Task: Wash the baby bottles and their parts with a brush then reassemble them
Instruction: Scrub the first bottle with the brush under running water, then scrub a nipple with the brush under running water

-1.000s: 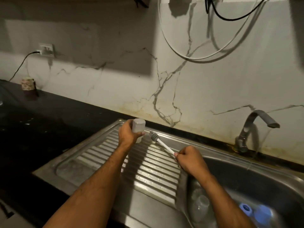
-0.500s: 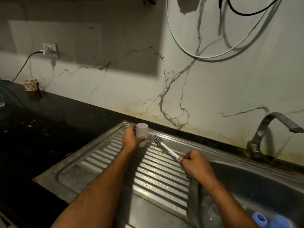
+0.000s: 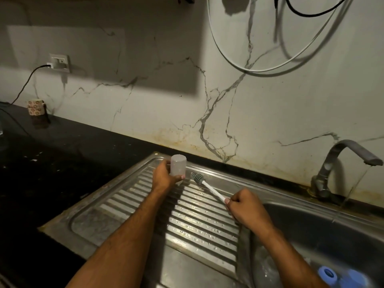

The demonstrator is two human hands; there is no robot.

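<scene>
Both hands are over the ribbed draining board of the steel sink, at its far end. The left hand wraps its fingers around a frosted bottle piece, a small cap or cup, held upright with its closed end on top. The right hand is curled tight on the white handle of the brush, fist near the basin edge. Here is the thing to watch: the brush runs on a slant, up and to the left from the right hand, and its dark bristle head sits just beside the bottle piece, to its right and a touch lower, not inside it, apparently not touching. Since the opening seems to face down into the left palm, I'd say that hand must tip the piece toward the bristles before they can go in. The tap is running at the right, and blue parts wait down in the basin.
</scene>
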